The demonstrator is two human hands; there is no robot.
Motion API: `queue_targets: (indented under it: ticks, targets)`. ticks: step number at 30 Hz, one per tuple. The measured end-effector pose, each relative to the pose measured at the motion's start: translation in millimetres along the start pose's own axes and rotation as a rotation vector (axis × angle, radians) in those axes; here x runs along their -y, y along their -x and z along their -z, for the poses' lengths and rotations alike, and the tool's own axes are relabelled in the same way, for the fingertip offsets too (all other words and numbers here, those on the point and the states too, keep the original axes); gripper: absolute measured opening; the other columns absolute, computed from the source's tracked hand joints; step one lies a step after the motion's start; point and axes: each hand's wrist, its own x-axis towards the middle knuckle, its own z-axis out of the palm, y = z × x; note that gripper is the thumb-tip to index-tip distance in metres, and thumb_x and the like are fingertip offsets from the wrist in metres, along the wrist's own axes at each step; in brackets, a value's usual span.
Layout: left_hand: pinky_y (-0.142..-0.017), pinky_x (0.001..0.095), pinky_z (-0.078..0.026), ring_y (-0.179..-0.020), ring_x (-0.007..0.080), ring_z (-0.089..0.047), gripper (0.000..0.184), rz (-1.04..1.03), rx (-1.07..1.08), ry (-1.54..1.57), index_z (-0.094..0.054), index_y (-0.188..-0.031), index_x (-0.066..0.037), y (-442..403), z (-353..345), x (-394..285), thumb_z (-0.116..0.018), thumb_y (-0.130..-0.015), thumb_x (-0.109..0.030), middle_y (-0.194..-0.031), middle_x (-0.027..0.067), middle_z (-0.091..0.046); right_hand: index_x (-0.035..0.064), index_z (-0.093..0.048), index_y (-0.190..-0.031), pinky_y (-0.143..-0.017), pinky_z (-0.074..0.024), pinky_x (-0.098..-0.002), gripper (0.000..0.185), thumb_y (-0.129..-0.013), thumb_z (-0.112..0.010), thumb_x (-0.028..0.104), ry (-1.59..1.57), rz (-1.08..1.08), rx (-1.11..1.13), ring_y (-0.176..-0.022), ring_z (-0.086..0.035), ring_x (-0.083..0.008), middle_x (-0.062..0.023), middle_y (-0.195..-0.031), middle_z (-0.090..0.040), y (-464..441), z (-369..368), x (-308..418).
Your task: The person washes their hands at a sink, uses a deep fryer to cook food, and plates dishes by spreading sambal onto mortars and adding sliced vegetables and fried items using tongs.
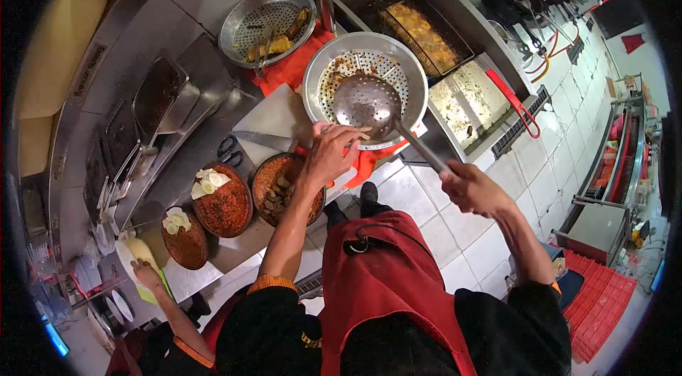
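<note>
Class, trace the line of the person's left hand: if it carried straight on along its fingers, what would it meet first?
The left hand would probably meet the perforated skimmer first, near its lower edge; from overhead, their exact heights are unclear.

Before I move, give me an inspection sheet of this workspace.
Surface: steel counter, with a cutting board on it.
Job's things: skimmer over the large colander; food in the fryer's basket.
Clutter: knife on the board, scissors beside it.
Left hand: at the colander's near rim; grip unclear.
Right hand: closed on the skimmer's handle.
Cables: red and yellow lines at upper right; hose or cable unclear.
Surroundings: tiled floor; a co-worker's hand at lower left.
</note>
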Motion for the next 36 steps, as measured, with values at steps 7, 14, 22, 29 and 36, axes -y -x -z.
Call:
queue_targets:
  ticks: [7, 14, 22, 29, 36]
  targets:
    - [-0.086, 0.0368, -0.047, -0.101, 0.0273, -0.061, 0.020, 0.031, -0.142, 0.034, -0.066, -0.100, -0.001, 17, 33, -2, -0.065, -0.081, -0.006, -0.111, 0.0109, -0.065, 0.0091, -0.044, -0.085, -0.034, -0.0236, -0.0177, 0.028, -0.095, -0.053, 0.034, -0.297, -0.070, 0.110, -0.045, -0.033, -0.0019, 0.0018, -0.069, -0.043, -2, -17, 20]
    - [-0.082, 0.0380, -0.049, -0.096, 0.0277, -0.061, 0.019, 0.208, -0.319, -0.303, -0.065, -0.099, -0.001, 116, 92, 4, -0.065, -0.080, -0.002, -0.104, 0.0108, -0.064, 0.0041, -0.043, -0.132, -0.046, -0.0396, -0.0258, 0.045, -0.096, -0.053, 0.029, 0.059, 0.057, 0.266, -0.050, -0.046, -0.0115, -0.0056, -0.075, -0.055, -14, -108, 17]
    - [-0.076, 0.0382, -0.050, -0.090, 0.0289, -0.059, 0.023, 0.421, -0.499, -0.315, -0.065, -0.101, -0.002, 192, 76, 31, -0.065, -0.078, 0.000, -0.100, 0.0100, -0.062, -0.0028, -0.036, -0.134, -0.072, -0.0475, -0.0468, 0.050, -0.091, -0.056, 0.011, 0.572, 0.670, 0.086, -0.087, -0.059, -0.0482, -0.0326, -0.097, -0.059, -45, -166, -27]
    - [-0.081, 0.0417, -0.040, -0.099, 0.0284, -0.050, 0.043, 0.435, -0.360, -0.481, -0.062, -0.116, -0.011, 187, 74, 26, -0.059, -0.075, -0.001, -0.105, 0.0087, -0.056, -0.0045, -0.035, -0.134, -0.065, -0.0484, -0.0469, 0.050, -0.090, -0.056, 0.008, 0.679, 0.753, 0.028, -0.078, -0.060, -0.0478, -0.0319, -0.092, -0.058, -51, -168, -39]
    - [-0.082, 0.0431, -0.042, -0.097, 0.0326, -0.050, 0.048, 0.485, -0.353, -0.486, -0.060, -0.119, -0.010, 186, 78, 12, -0.058, -0.072, -0.001, -0.105, 0.0124, -0.053, -0.0048, -0.038, -0.133, -0.066, -0.0505, -0.0449, 0.049, -0.090, -0.057, 0.006, 0.645, 0.832, -0.041, -0.078, -0.063, -0.0419, -0.0280, -0.091, -0.060, -48, -169, -37]
